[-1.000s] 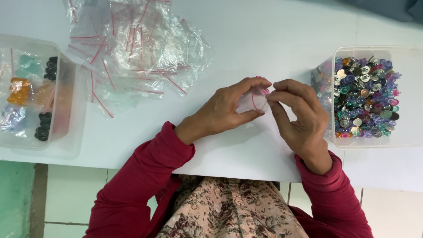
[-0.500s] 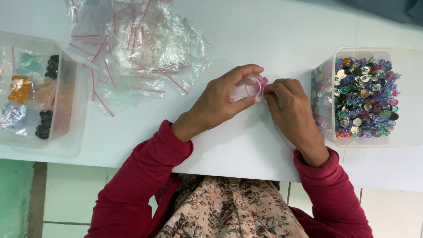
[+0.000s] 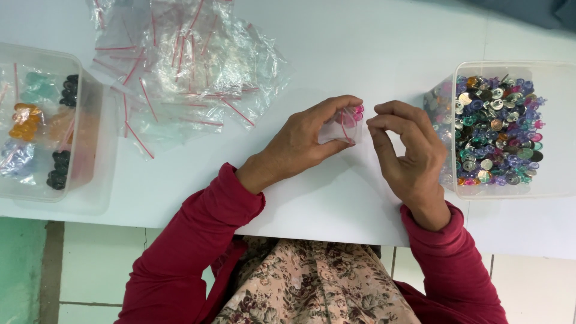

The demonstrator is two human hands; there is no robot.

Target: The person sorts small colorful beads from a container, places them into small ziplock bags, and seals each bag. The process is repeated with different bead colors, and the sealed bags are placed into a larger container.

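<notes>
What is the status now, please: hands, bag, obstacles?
Left hand grip shut on small zip bag holding pink pieces. Right hand beside it, fingers curled, not touching the bag. Nothing between the hands; button tub at right.

Crimson sleeves [image 3: 198, 240]; floral top [image 3: 312, 288]; beads [image 3: 358, 113] seemingly pink.

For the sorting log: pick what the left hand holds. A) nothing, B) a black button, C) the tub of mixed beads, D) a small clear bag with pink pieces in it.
D: the left hand pinches a small clear bag with pink pieces at its top, while the right hand is just beside it, fingers curled, apart from the bag.
</notes>
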